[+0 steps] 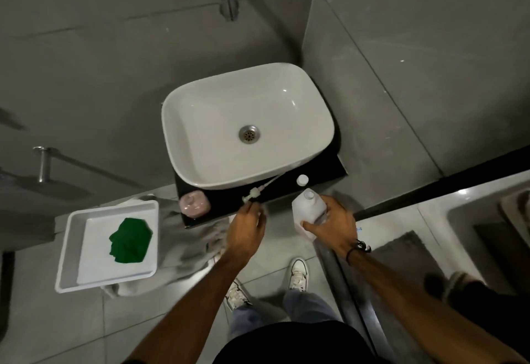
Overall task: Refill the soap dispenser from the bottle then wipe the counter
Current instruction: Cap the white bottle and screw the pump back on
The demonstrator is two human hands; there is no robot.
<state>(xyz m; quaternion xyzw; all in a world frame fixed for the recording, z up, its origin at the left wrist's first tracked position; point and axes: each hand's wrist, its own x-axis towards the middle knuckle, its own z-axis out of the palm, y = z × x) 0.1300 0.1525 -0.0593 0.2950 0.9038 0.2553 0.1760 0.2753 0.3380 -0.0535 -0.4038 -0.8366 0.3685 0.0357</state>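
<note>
Translucent refill bottle [308, 208] uncapped, gripped by right hand [332, 226], left hand [246, 229] pinching pump head [253, 193], pink dispenser [195, 206] open at black counter [229, 204] front-left corner, grey tiles.

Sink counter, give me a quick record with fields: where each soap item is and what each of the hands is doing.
soap dispenser: open, on black counter, left of pump
pump head: off the dispenser, lying on counter, tube toward basin
left hand: at pump head
refill bottle: uncapped, gripped by right hand
bottle cap: on counter
green cloth: in white tray
</note>
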